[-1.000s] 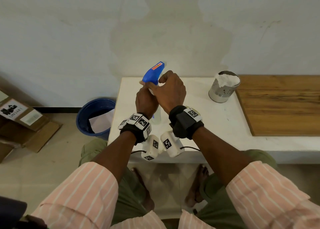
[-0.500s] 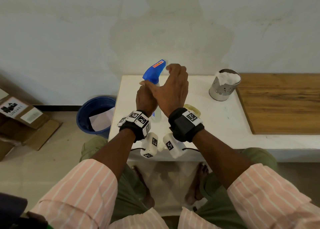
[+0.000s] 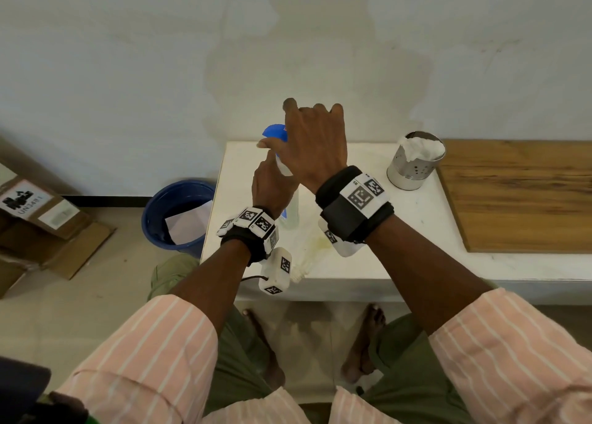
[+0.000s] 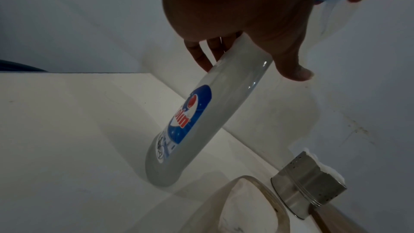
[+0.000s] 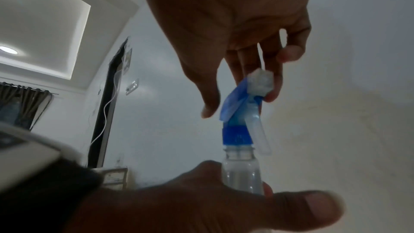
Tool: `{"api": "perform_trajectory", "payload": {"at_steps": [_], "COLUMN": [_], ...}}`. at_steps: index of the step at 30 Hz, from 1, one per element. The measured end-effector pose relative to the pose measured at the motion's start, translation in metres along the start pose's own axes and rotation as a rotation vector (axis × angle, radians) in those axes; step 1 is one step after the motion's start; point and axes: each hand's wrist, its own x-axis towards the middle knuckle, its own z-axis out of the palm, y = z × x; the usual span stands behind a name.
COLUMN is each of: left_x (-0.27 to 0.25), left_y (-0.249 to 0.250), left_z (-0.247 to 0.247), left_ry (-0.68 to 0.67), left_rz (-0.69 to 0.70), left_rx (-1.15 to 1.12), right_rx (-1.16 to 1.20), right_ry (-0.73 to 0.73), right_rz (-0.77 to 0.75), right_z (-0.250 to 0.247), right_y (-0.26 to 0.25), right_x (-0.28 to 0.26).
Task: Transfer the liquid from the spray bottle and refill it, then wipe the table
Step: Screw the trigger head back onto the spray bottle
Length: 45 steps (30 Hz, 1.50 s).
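A clear spray bottle (image 3: 291, 214) with a blue and red label (image 4: 190, 112) stands on the white table (image 3: 400, 231). My left hand (image 3: 272, 183) grips it round the neck, just below the threads (image 5: 239, 154). My right hand (image 3: 315, 145) reaches over the top, and its fingers and thumb hold the blue spray head (image 5: 237, 105) by the white nozzle (image 5: 261, 81). In the right wrist view the blue collar (image 5: 237, 135) sits just above the bottle's threaded mouth. From the head view only an edge of the spray head (image 3: 274, 133) shows past my right hand.
A perforated metal cup (image 3: 416, 164) stuffed with white tissue stands at the back right, beside a wooden board (image 3: 519, 193). A clear container (image 4: 246, 205) sits near the bottle's base. On the floor to the left are a blue bucket (image 3: 176, 212) and cardboard boxes (image 3: 35, 212).
My right hand has risen and turned over the spray head, which now lies mostly hidden under it. The left hand keeps its grip on the neck.
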Motion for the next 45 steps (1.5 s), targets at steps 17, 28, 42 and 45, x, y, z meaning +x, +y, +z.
{"api": "perform_trajectory", "payload": {"at_steps": [17,28,42,45], "left_x": [0.015,0.020,0.017,0.018], "left_y": [-0.013,-0.016,-0.015,-0.014], "left_z": [0.009,0.012,0.009,0.007], "left_ry": [-0.059,-0.067,-0.094,-0.122], "left_rz": [0.054,0.070,0.117,0.124], "left_rx": [0.061,0.102,0.045,0.039], "right_rx": [0.297,0.312,0.354,0.457], "right_ry": [-0.437,-0.499,-0.537,-0.570], "right_rz": [-0.213,-0.153,-0.262,-0.224], "right_z": [-0.034,-0.031,-0.027,-0.019], "right_y": [0.032,0.030,0.032,0.034], "right_x": [0.015,0.009,0.023,0.028]}}
